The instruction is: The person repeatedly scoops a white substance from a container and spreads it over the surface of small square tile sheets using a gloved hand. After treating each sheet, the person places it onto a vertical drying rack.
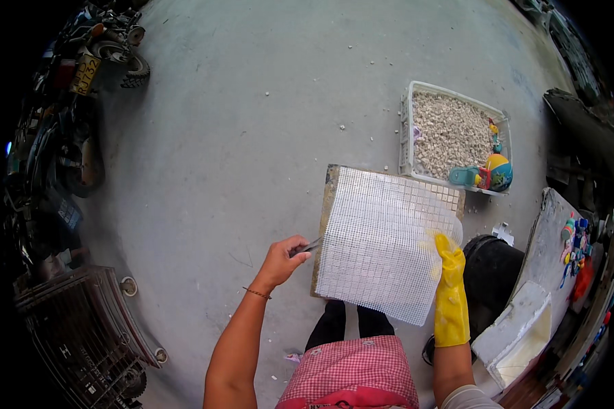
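Observation:
A white mesh sheet lies over a board in front of me. Rows of small pale square tiles show through at the far right. The sheet's right side bulges and bends upward. Against that right edge is my right hand, in a long yellow rubber glove, closed on the mesh; some fingertips are hidden, with yellow showing through the weave. My bare left hand is closed around a slim grey metal tool, its tip touching the board's left edge. The tool's exact kind is unclear.
A white plastic crate holds pale chips, a ball and toys beyond the board. Right of my glove stand a black bucket and a white foam box. Motorcycles and a metal rack line the left.

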Demonstrator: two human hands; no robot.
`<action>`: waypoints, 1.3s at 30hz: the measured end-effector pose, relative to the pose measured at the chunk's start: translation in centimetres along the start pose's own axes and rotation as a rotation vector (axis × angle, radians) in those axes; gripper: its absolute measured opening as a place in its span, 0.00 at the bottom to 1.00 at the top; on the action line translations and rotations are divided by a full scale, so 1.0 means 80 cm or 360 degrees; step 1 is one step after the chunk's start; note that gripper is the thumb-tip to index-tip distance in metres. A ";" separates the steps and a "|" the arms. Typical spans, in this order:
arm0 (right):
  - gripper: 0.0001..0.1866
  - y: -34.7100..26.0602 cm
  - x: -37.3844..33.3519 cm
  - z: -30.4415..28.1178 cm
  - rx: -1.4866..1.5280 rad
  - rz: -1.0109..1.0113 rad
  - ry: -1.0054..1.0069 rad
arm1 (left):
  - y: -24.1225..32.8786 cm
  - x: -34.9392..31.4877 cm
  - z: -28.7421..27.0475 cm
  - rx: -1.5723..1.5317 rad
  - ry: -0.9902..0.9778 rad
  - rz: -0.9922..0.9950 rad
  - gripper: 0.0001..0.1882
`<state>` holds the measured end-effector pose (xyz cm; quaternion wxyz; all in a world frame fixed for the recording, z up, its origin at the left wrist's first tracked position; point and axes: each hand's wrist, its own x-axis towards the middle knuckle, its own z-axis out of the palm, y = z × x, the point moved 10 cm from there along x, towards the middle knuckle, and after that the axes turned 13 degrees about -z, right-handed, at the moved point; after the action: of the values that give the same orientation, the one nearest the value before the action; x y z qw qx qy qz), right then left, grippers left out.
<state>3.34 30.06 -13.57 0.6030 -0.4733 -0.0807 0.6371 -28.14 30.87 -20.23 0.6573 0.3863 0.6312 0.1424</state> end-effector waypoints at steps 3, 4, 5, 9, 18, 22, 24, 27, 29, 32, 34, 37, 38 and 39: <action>0.17 0.003 0.003 -0.004 0.0043 0.0013 -0.0095 | -0.005 -0.002 0.001 0.0007 0.0018 -0.0026 0.07; 0.17 0.006 0.008 -0.024 -0.0056 -0.0030 -0.0060 | -0.006 -0.002 0.002 0.0010 0.0022 -0.0032 0.07; 0.16 0.009 0.013 -0.044 -0.0155 -0.0072 -0.0022 | -0.007 -0.002 0.004 0.0005 0.0010 -0.0036 0.07; 0.16 0.012 0.015 -0.056 -0.0247 -0.0065 -0.0003 | -0.019 -0.004 0.008 -0.0024 -0.0011 -0.0070 0.07; 0.17 0.015 0.020 -0.068 -0.0334 -0.0027 -0.0014 | -0.028 0.003 0.011 -0.0010 -0.0002 -0.0113 0.06; 0.17 0.013 0.018 -0.065 -0.0369 -0.0051 0.0026 | -0.026 0.002 0.010 0.0016 0.0018 -0.0120 0.07; 0.16 0.012 0.018 -0.065 -0.0430 -0.0053 0.0017 | -0.029 0.002 0.010 0.0038 0.0015 -0.0133 0.07; 0.16 0.013 0.017 -0.065 -0.0402 -0.0032 0.0014 | -0.032 0.003 0.011 0.0048 0.0015 -0.0126 0.07; 0.16 0.013 0.017 -0.065 -0.0394 -0.0035 -0.0012 | -0.034 0.005 0.012 0.0042 0.0021 -0.0115 0.07; 0.16 0.013 0.019 -0.066 -0.0394 -0.0038 -0.0007 | -0.035 0.005 0.012 0.0038 0.0024 -0.0120 0.07; 0.16 0.013 0.019 -0.067 -0.0401 -0.0038 -0.0005 | -0.034 0.005 0.012 0.0047 0.0004 -0.0140 0.07; 0.16 0.010 0.018 -0.058 -0.0400 -0.0006 -0.0019 | -0.034 0.005 0.012 0.0036 0.0026 -0.0155 0.08; 0.16 0.005 0.016 -0.051 -0.0391 0.0023 -0.0020 | -0.034 0.006 0.012 0.0038 0.0029 -0.0147 0.08; 0.16 0.002 0.014 -0.045 -0.0382 0.0048 -0.0021 | -0.033 0.007 0.012 0.0041 0.0031 -0.0134 0.08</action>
<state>5.97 29.31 -16.19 0.5318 -0.5392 -0.1531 0.6349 -27.94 29.17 -22.54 0.6517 0.3664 0.6550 0.1101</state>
